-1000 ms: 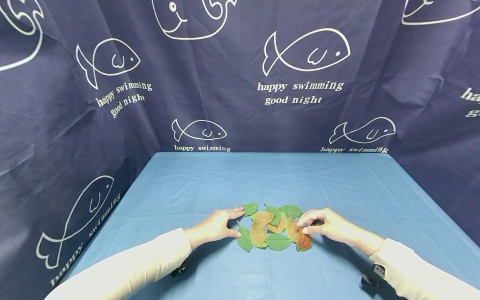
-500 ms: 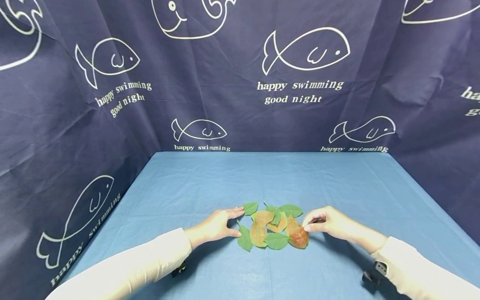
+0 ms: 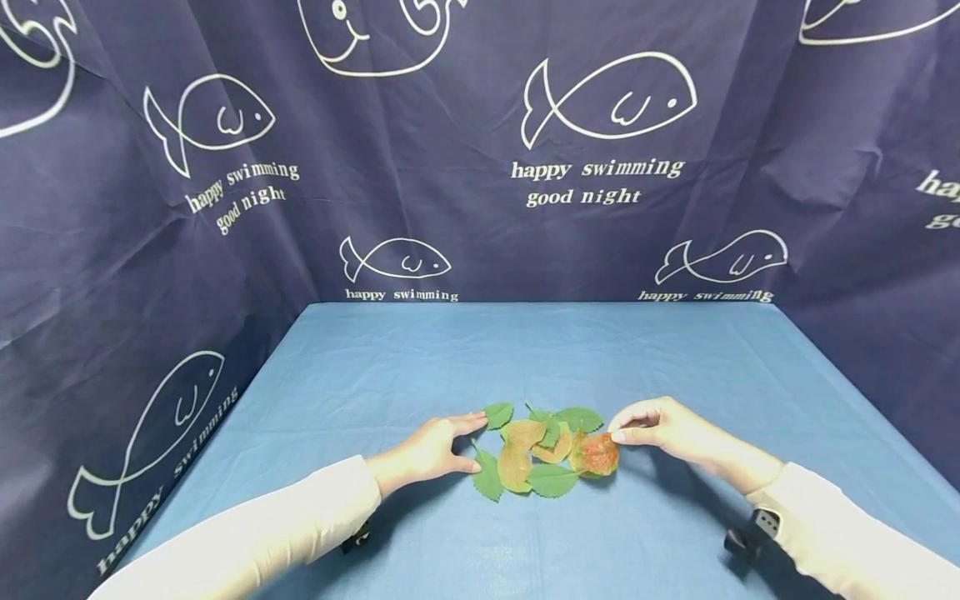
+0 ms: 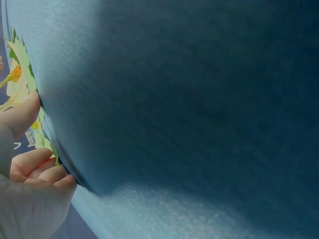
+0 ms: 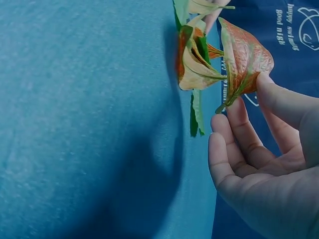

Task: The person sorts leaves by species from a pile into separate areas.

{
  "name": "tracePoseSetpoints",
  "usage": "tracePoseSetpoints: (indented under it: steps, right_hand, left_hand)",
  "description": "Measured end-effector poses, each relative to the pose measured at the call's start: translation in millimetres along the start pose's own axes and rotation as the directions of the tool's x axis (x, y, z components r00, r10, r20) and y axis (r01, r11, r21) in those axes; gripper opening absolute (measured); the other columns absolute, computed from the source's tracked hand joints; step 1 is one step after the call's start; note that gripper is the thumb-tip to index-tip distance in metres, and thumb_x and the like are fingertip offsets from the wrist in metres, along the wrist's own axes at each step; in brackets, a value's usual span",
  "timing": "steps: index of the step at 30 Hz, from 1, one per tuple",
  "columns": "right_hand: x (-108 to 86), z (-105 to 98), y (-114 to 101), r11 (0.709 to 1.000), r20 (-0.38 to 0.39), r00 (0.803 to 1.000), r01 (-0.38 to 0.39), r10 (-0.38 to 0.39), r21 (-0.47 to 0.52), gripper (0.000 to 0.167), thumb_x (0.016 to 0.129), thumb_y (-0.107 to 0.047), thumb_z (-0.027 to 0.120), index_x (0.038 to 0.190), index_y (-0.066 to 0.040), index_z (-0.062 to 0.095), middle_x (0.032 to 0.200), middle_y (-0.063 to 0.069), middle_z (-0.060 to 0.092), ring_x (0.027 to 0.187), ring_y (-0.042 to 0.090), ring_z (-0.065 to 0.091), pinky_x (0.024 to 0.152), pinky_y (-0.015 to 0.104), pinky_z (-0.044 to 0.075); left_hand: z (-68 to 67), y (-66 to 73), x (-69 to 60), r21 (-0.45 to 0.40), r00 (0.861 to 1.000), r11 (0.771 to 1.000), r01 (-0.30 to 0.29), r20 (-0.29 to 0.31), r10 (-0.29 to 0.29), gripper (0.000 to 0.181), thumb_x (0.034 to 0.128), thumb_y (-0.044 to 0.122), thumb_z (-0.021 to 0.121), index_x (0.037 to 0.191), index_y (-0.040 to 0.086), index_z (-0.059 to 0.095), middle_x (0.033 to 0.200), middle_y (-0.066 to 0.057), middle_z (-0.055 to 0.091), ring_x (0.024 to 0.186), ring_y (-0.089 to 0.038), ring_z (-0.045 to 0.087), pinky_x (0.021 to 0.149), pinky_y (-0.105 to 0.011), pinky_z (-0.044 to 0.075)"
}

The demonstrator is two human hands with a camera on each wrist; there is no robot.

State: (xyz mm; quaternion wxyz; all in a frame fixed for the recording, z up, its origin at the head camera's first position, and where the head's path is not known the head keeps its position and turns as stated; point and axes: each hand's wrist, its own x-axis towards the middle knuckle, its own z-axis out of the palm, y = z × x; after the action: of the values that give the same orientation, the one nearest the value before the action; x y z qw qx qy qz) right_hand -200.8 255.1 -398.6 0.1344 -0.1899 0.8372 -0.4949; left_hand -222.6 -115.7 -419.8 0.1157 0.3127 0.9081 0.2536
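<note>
My right hand (image 3: pixel 663 429) pinches a reddish-orange leaf (image 3: pixel 600 454) by its edge, between thumb and fingers. In the right wrist view that red leaf (image 5: pixel 246 57) is held up off the table, above the other leaves. It partly covers a yellowish leaf at the right end of the group. My left hand (image 3: pixel 431 450) rests at the left end, fingers extended. Its thumb touches a green leaf (image 3: pixel 488 477), and its fingertips reach another green leaf (image 3: pixel 498 414). Between the hands lie yellow-orange leaves (image 3: pixel 513 467) and more green leaves (image 3: pixel 552 481), some overlapping.
A blue cloth (image 3: pixel 390 358) covers the table under the leaves. Dark blue curtains (image 3: pixel 480 208) with white fish drawings stand behind and at the sides. A black device (image 3: pixel 753 533) sits at the right wrist.
My right hand has lifted the reddish leaf and moved it away from the table's near side, turning it as it rose. My left hand has stayed in place.
</note>
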Motion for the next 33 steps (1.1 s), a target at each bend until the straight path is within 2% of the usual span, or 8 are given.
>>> tracePoseSetpoints:
  steps: [13,19,25,33]
  right_hand:
    - [3.6,-17,-2,1.000,-0.073,0.997,-0.017,0.017,0.008,0.027,0.090,-0.017,0.068,0.107,0.004,0.069,0.091,-0.010,0.071,0.086,0.001,0.060,0.079,0.018,0.049]
    - [9.1,-25,-1,0.994,-0.072,0.996,-0.036,0.044,0.104,0.023,0.092,-0.015,0.065,0.108,0.001,0.069,0.091,-0.013,0.070,0.088,0.005,0.062,0.081,0.019,0.051]
    - [12.8,-28,6,0.982,-0.066,0.996,-0.051,0.064,0.179,0.022,0.093,-0.014,0.064,0.110,0.000,0.068,0.095,-0.013,0.070,0.092,0.004,0.064,0.086,0.024,0.054]
    - [19.1,-35,14,0.958,-0.080,0.992,-0.073,0.099,0.277,0.014,0.095,-0.014,0.062,0.107,-0.014,0.069,0.099,-0.013,0.068,0.095,0.004,0.065,0.089,0.023,0.054]
  left_hand:
    - [-0.6,3.8,1.0,0.000,1.000,1.000,0.002,0.003,-0.002,0.069,0.0839,0.023,0.076,0.144,0.005,0.046,0.152,-0.009,0.042,0.140,-0.032,0.039,0.112,-0.050,0.037]
    - [-5.4,4.8,3.6,-0.002,1.000,1.000,-0.013,-0.009,0.013,0.069,0.0833,0.021,0.077,0.143,0.003,0.047,0.151,-0.011,0.042,0.139,-0.033,0.039,0.112,-0.050,0.037]
    - [-3.7,3.7,2.4,0.015,1.000,1.000,-0.007,-0.008,0.007,0.069,0.0830,0.022,0.077,0.143,0.004,0.047,0.151,-0.010,0.043,0.140,-0.033,0.039,0.112,-0.051,0.036]
    - [-0.8,3.7,0.7,0.010,1.000,1.000,-0.001,0.000,0.001,0.069,0.0822,0.020,0.078,0.142,0.003,0.048,0.151,-0.011,0.043,0.139,-0.033,0.040,0.113,-0.050,0.036]
